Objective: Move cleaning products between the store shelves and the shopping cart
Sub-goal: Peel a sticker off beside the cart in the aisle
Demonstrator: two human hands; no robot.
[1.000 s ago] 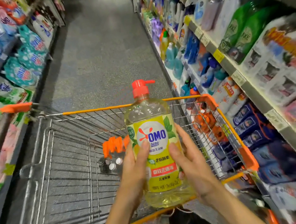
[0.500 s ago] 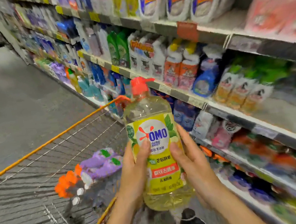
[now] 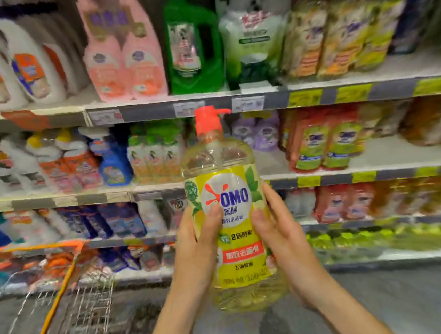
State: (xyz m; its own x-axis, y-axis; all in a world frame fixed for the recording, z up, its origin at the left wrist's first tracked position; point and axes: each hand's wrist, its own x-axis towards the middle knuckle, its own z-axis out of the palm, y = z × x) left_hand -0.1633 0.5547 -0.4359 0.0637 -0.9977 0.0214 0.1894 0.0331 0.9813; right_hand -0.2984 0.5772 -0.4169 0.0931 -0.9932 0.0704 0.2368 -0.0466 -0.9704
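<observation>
Facing shelves [image 3: 368, 92], cart [image 3: 51, 299] swung off to lower left | OMO bottle [image 3: 237, 246] upright in mid-air before middle shelf | left hand [image 3: 197, 247], right hand [image 3: 283, 241] both clasp its label, grip unchanged | reads as cart-to-shelf return, not yet placed

The OMO pump bottle [image 3: 227, 190] is held upright in front of the store shelves [image 3: 315, 97], with the left grip [image 3: 195, 250] on its left side and the right grip [image 3: 285, 241] on its right. The shopping cart [image 3: 90, 295] sits low to the left, before the bottom shelves. Refill pouches [image 3: 250, 37] stand on the top shelf, behind and above the bottle.
</observation>
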